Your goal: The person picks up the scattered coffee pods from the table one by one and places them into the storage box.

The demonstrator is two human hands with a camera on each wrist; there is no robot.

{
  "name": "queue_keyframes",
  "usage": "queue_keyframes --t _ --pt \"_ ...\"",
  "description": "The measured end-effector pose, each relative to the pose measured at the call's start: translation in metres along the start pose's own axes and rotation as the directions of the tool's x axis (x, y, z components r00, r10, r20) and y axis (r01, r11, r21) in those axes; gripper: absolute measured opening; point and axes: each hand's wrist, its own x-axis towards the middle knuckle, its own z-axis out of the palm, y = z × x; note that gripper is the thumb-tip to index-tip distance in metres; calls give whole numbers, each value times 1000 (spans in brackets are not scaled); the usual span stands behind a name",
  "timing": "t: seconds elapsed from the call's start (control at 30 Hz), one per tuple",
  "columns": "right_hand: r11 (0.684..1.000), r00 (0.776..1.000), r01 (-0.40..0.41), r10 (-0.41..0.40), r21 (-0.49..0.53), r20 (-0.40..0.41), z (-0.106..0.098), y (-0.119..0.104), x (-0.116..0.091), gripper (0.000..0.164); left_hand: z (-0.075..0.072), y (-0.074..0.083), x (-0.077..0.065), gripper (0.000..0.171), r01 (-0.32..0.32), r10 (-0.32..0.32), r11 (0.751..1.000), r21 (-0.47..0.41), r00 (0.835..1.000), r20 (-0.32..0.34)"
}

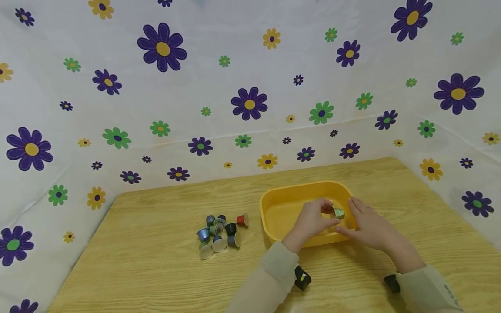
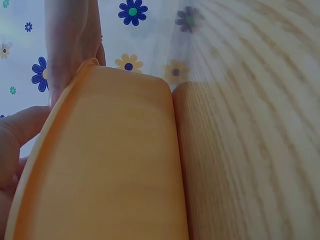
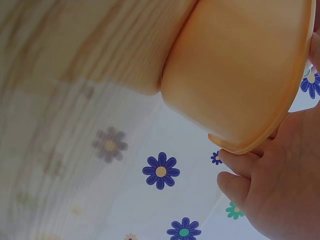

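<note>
In the head view, the left hand (image 1: 311,219) reaches over the yellow tray (image 1: 272,217) and pinches a small green coffee capsule (image 1: 338,213) between thumb and fingers. The right hand (image 1: 369,226) lies at the tray's right front corner, its fingers extended along the rim and its thumb near the capsule. Seen from the right wrist, the right hand (image 3: 280,175) touches the tray's rim (image 3: 250,142). The left wrist view shows the tray's outer wall (image 2: 115,155), with the left hand's thumb (image 2: 25,125) beside the rim; the capsule is hidden there.
Left of the tray, several coffee capsules lie in a loose cluster, among them a red one (image 1: 242,220), a blue one (image 1: 203,234) and a black one (image 1: 231,228). They rest on a wooden table (image 1: 156,252). A flower-printed white cloth (image 1: 219,87) hangs behind and at both sides.
</note>
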Motion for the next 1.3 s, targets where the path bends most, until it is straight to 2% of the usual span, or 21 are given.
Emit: queue_keyframes --t 0.53,1.3 --pt "1000 1000 10 -10 -1 -15 1 0 0 92 6 2 3 29 2 -2 1000 -2 1000 4" --pt "1000 1000 10 -10 -8 -20 0 -2 1 91 6 6 1 37 30 -30 999 44 1000 3"
